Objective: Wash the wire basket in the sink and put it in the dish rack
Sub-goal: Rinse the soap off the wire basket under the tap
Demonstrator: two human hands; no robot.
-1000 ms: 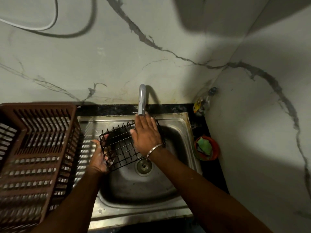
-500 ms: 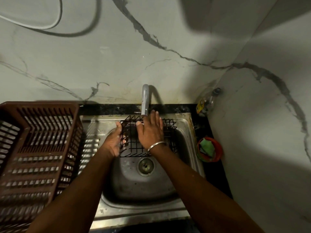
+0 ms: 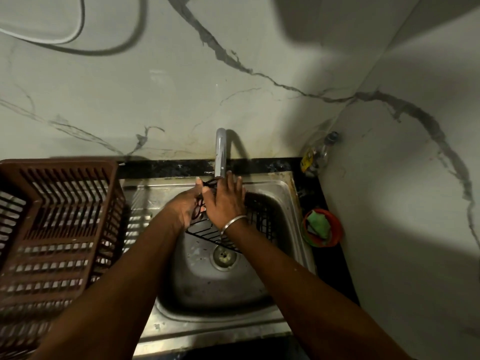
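A black wire basket point(image 3: 259, 219) is held tilted over the steel sink point(image 3: 285, 193), just under the grey tap point(image 3: 220, 154). My left hand point(image 3: 185, 206) grips the basket's left edge, fingers curled round the wires. My right hand point(image 3: 224, 200), with a metal bangle at the wrist, lies flat on the basket with straight fingers reaching up to the tap's mouth. Both hands hide much of the basket. The brown plastic dish rack point(image 3: 59, 229) stands on the drainboard left of the sink.
A drain point(image 3: 224, 255) sits in the sink's middle. To the right on the black counter stand an orange bowl with a green scrubber point(image 3: 320, 228) and a clear bottle point(image 3: 315, 154) in the corner. Marble walls close in behind and on the right.
The basket has swung to the right and further under the tap. My left hand moved up and right along with it, close beside my right hand, which stays flat on the wires.
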